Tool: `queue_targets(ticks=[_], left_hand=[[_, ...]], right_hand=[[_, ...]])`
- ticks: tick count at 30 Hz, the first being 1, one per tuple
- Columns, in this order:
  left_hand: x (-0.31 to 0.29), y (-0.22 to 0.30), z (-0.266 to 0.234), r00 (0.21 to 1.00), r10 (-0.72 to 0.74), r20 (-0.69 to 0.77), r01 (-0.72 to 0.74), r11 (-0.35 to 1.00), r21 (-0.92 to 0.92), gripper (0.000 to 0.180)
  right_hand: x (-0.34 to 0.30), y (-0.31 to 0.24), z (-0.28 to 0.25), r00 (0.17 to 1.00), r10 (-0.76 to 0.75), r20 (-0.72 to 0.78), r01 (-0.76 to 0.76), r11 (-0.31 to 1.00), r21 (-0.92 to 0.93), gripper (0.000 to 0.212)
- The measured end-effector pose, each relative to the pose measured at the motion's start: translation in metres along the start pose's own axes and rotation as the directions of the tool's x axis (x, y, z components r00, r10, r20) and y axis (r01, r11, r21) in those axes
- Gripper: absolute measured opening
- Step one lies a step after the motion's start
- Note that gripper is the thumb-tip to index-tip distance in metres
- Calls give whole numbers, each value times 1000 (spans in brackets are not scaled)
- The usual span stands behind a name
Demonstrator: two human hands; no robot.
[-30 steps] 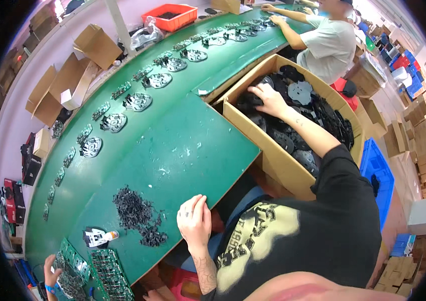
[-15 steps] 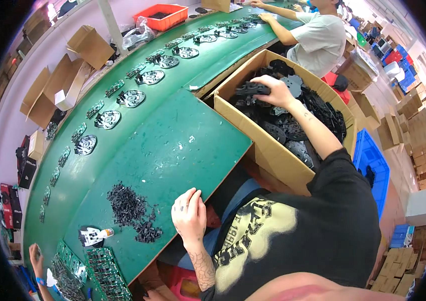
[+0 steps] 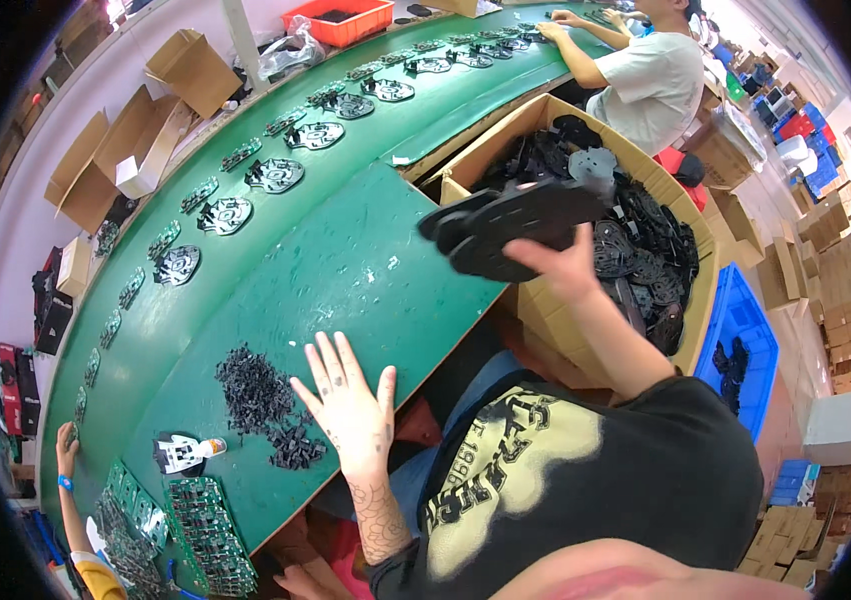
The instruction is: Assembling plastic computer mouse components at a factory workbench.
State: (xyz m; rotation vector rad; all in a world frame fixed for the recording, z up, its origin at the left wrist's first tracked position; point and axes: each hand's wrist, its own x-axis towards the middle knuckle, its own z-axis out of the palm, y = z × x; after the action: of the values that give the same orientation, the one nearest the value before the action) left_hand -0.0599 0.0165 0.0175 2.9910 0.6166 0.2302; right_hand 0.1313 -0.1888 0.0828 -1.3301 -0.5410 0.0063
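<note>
My right hand (image 3: 567,268) grips several flat black plastic plates (image 3: 510,228) with rounded outlines, stacked together and slightly blurred. They hang over the corner of the green table, in front of an open cardboard box (image 3: 557,325) filled with similar black parts. Above the table's near edge, my left hand (image 3: 355,415) is open with its fingers spread and nothing in it. Close to its left lies a heap of small black plastic pieces (image 3: 253,392). Farther left, a small white bottle (image 3: 209,449) rests beside a black-and-white part (image 3: 175,452).
Green circuit boards (image 3: 207,535) lie at the lower left, near a co-worker's hand (image 3: 67,450). Along the green bench (image 3: 275,235) run rows of boards and black plates. Another person (image 3: 653,80) works at the far end. A blue crate (image 3: 745,330) stands right of the box.
My right hand has lifted the black plates out of the box and brought them toward me, over the table corner. My left hand has risen slightly and spread its fingers.
</note>
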Motion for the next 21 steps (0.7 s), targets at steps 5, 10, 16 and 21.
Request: queue_targets(ticks=[5, 10, 16, 21], left_hand=[[5, -21, 3, 986, -168, -11, 168, 975, 143, 77], [1, -21, -15, 921, -231, -313, 109, 926, -363, 72], [8, 24, 0, 902, -381, -203, -258, -98, -961, 62], [12, 34, 7, 913, -403, -68, -185, -260, -948, 50]], right_hand=[[-3, 29, 48, 978, 93, 188, -119, 984, 129, 47], [-9, 46, 74, 902, 199, 384, -360, 837, 411, 48], [-28, 74, 95, 795, 306, 524, -591, 588, 552, 58], [-26, 78, 84, 773, 386, 503, -633, 503, 588, 53]])
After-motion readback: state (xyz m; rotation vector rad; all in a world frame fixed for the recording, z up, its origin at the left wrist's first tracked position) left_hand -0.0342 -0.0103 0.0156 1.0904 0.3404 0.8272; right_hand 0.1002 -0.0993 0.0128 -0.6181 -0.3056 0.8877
